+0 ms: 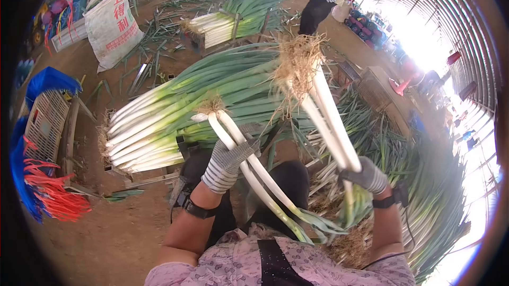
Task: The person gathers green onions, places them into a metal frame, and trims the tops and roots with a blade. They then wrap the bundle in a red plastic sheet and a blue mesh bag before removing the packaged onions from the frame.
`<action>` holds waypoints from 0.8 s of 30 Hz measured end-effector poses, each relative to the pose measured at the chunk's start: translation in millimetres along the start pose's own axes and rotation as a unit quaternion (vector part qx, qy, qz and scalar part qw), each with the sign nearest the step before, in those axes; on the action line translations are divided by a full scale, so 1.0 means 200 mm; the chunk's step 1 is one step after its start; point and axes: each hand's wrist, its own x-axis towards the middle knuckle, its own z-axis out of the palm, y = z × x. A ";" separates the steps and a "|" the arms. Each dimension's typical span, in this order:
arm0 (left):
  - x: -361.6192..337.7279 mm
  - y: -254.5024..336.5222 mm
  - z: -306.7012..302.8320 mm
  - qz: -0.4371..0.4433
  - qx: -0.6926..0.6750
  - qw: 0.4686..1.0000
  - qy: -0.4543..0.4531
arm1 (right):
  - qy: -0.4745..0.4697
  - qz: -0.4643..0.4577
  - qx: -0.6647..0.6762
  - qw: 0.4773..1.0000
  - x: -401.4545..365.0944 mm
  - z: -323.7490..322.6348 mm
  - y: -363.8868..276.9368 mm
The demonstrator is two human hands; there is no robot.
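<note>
My left hand (231, 160), in a grey-and-white striped glove, is closed around two long green onions (265, 184). Their roots point up and away from me, and their green ends hang toward my lap. Gloved as well, my right hand (365, 174) grips a few thicker green onions (330, 113) near their lower part, roots upward. The shaggy brown root clump (301, 63) rises above them. In front of my knees lies a big pile of green onions (159, 113), white ends to the left, resting in a low frame.
Loose green onions (424, 201) are heaped at my right. Another bundle (228, 23) sits farther back beside a white sack (112, 29). At left are a plastic crate (47, 121) and red strips (55, 193). A person (318, 5) stands at the back.
</note>
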 end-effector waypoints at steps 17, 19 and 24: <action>0.04 -0.18 -0.07 0.083 -0.013 0.994 0.067 | -0.136 0.041 -0.009 0.990 0.23 0.51 0.12; 0.05 -0.18 -0.09 0.099 0.051 0.993 0.035 | -0.131 -0.031 0.051 0.990 0.25 0.50 0.21; 0.03 -0.12 -0.08 -0.009 -0.072 0.997 0.014 | -0.152 -0.022 0.063 0.986 0.23 0.39 0.27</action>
